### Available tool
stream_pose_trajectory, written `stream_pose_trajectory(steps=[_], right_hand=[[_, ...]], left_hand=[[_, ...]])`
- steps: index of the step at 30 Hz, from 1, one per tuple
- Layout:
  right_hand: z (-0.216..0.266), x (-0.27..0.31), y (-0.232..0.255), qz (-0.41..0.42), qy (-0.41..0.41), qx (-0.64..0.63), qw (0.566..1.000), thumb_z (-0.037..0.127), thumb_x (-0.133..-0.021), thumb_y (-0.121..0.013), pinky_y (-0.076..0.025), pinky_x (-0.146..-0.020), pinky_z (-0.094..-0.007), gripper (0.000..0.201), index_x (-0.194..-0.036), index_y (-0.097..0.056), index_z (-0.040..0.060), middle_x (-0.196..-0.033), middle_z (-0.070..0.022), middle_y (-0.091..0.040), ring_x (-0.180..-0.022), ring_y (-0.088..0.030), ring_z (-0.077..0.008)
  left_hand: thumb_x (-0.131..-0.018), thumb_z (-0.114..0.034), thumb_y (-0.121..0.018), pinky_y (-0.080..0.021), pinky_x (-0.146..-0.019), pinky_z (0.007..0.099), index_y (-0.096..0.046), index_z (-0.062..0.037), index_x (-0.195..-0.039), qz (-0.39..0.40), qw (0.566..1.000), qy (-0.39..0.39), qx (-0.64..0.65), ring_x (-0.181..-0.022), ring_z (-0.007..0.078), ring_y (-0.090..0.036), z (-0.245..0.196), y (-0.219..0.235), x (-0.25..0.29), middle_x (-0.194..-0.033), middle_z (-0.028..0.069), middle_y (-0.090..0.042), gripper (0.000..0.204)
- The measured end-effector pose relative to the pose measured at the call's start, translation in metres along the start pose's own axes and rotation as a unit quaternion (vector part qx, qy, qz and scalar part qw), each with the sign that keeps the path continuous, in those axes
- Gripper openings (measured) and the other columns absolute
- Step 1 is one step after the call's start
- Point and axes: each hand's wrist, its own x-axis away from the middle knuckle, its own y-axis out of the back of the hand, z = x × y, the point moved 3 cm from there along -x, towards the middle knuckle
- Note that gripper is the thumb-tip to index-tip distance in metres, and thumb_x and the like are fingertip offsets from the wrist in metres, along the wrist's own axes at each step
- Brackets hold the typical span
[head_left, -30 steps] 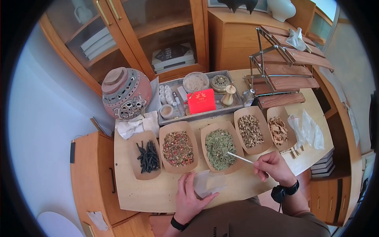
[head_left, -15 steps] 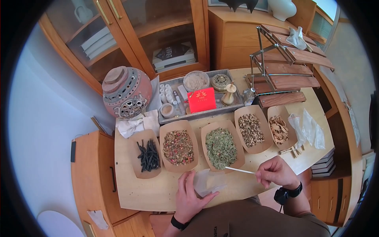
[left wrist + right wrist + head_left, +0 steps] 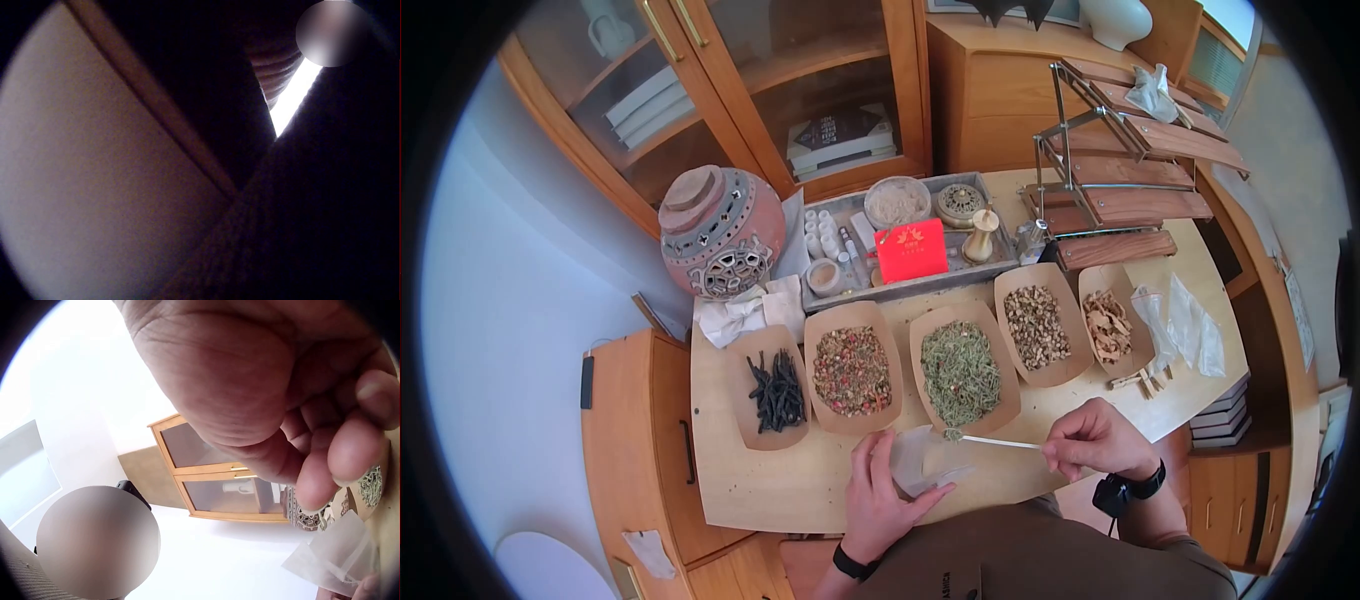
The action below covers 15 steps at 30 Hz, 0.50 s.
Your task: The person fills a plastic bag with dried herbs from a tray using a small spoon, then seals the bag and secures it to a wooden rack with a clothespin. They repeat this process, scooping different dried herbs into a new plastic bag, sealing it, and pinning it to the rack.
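I see a round openwork pot [image 3: 722, 235] near the wall [image 3: 530, 260], just beside a gray tray [image 3: 978, 277] holding a red card [image 3: 912, 252] (gold print on it). Behind stands a glass-doored cabinet [image 3: 913, 90] with 2 gold handles [image 3: 664, 32]; across the table [image 3: 750, 490], a slatted wooden rack [image 3: 1135, 207].

pale wall [image 3: 520, 270] left | glass-fronted wooden cabinet [image 3: 718, 95] | wooden drawers [image 3: 1012, 95] beside it

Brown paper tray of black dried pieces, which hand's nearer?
Left. In the head view, the left hand is below and right of the tray of black pieces; the right hand is farther right, beyond the brown paper tray of green herbs.
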Motion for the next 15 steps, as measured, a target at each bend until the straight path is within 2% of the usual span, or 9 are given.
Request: stream_pose_trajectory(steps=[2,4,11,15], right_hand=[[0.0011,-0.0004,-0.0013,0.008,0.001,-0.001,1.0,0.018,-0.106,-0.071,-0.047,-0.053,-0.0199,0.027,-0.086,-0.075,0.0005,-0.063,0.0021,-0.066,-0.056,-0.06,-0.0031],[0.0017,-0.0016,-0.0023,0.012,0.005,0.008,1.0,0.018,-0.106,-0.07,-0.047,-0.053,-0.0198,0.027,-0.086,-0.075,0.0004,-0.063,0.0023,-0.066,-0.056,-0.06,-0.0031],[0.006,-0.0021,-0.0071,0.028,0.02,0.009,0.999,0.017,-0.107,-0.069,-0.046,-0.052,-0.0197,0.027,-0.086,-0.074,-0.0002,-0.063,0.0027,-0.065,-0.056,-0.06,-0.0028],[0.0094,-0.0006,-0.0096,0.029,-0.021,-0.017,0.999,0.012,-0.104,-0.071,-0.047,-0.054,-0.0201,0.024,-0.085,-0.076,-0.0008,-0.064,0.0007,-0.067,-0.057,-0.062,-0.0045]], left_hand=[[-0.072,-0.047,-0.097,-0.062,-0.086,0.0445,-0.049,0.0035,-0.147,-0.002,1.0,-0.003,0.001,-0.115,0.0396,-0.065,0.0004,-0.001,0.002,-0.136,0.0233,-0.052,0.102],[-0.07,-0.049,-0.098,-0.055,-0.1,0.0503,-0.047,0.0066,-0.147,0.017,0.999,0.024,0.025,-0.124,0.0457,-0.058,0.0026,-0.0032,0.0051,-0.136,0.0275,-0.052,0.108],[-0.068,-0.045,-0.099,-0.054,-0.102,0.0505,-0.047,0.0059,-0.147,0.031,0.997,0.042,0.058,-0.125,0.0457,-0.057,0.004,-0.0055,0.0048,-0.138,0.0272,-0.051,0.108],[-0.068,-0.046,-0.099,-0.054,-0.102,0.0505,-0.046,0.0051,-0.148,0.029,0.998,0.042,0.044,-0.126,0.0448,-0.057,0.0022,-0.0053,0.0046,-0.139,0.0261,-0.05,0.109]])
